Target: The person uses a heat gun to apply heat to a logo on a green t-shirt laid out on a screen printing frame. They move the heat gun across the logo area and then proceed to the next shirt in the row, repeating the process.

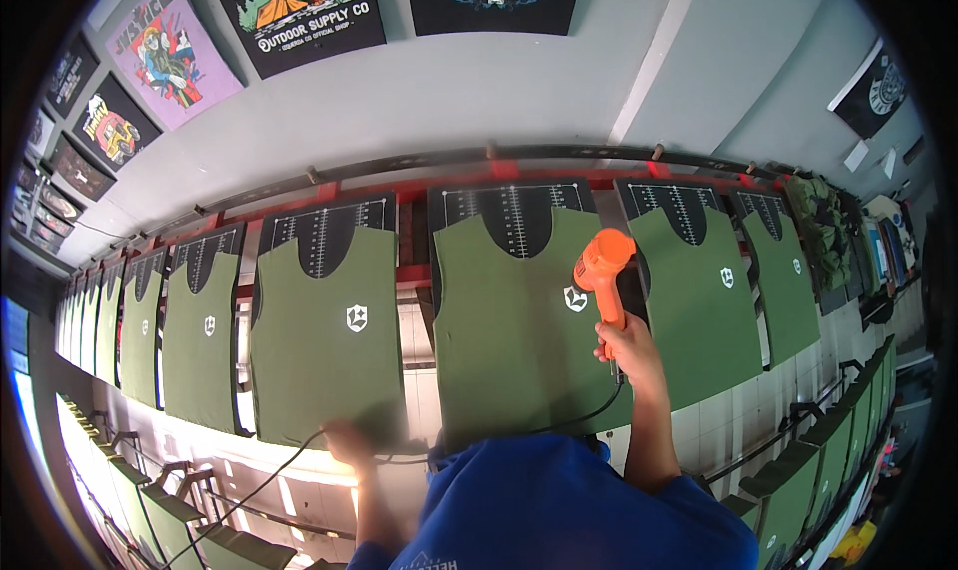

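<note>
We are holding the orange plastic heat gun (602,271) in our right hand (627,348), fingers wrapped tight around its grip, the black cord trailing down from the handle toward our body. The gun stands nearly upright in the picture, its long axis running from the hand up toward the wall, and its nozzle end sits just beside the small white shield-shaped print (575,298) on the olive green shirt stretched over the middle dark board (519,320) — the print lies just to the left of the barrel, close under the shirt's neckline. So the thing that matters is directly ahead of the right hand and a little left of it.

Our left hand (349,440) is low at the bottom hem of the neighbouring olive green shirt (324,330), blurred; we cannot tell whether its fingers are together or apart, or whether they pinch the cloth or the cord that passes by it. That shirt's own white print (356,317) is well apart from the gun — the right hand is plainly the nearer one to either print.

More green shirts run along the red rail (599,179) to both sides.
</note>
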`<state>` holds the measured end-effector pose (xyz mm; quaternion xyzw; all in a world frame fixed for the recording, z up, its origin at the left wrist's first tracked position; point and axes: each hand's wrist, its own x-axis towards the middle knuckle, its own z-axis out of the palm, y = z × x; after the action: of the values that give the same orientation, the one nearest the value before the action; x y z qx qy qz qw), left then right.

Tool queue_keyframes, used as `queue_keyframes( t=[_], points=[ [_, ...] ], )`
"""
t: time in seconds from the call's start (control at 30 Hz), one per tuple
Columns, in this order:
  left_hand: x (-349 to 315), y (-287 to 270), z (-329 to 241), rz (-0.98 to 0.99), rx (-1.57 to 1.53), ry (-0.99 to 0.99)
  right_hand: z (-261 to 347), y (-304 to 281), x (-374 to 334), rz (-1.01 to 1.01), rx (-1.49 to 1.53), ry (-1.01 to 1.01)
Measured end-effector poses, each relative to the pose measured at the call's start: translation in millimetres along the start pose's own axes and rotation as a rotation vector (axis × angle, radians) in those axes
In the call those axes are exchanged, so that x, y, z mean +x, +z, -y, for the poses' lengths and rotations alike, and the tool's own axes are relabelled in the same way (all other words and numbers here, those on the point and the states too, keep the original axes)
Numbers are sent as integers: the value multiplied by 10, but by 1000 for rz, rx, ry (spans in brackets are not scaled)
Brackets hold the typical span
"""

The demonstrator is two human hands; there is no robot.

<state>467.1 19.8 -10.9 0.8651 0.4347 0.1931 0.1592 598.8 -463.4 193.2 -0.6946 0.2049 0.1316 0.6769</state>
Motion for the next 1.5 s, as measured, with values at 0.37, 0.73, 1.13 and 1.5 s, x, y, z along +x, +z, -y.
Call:
queue_keyframes(
  t=[0.37, 0.73, 1.13, 1.5],
  points=[
    [-14, -100, -144, 32, 20, -14, 37, -97, -4, -62, 54, 47],
    [-23, -210, -288, 94, 16, -36, 0, -133, -92, -32, 22, 26],
    [-1, -77, -127, 37, 34, -14, -36, -122, -191, -41, -15, 10],
    [-10, -112, -158, 44, 34, -11, -13, -195, -315, -7, 37, 72]
  ],
)
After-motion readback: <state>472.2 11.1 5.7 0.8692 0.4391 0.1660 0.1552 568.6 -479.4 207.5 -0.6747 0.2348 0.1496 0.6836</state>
